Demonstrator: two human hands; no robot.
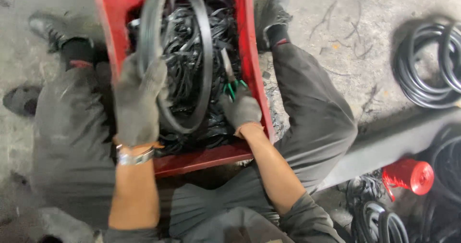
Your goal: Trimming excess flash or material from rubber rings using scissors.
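My gloved left hand (137,101) grips the black rubber ring (177,55) at its lower-left rim; looks light, floppy, grippy. Right hand (241,109) is clenched on green-handled cutters (229,77) over the red crate (252,55).

A black rubber ring (204,55) stands tilted over the scrap-filled red crate (249,55), green-handled pliers (229,77) beside it.
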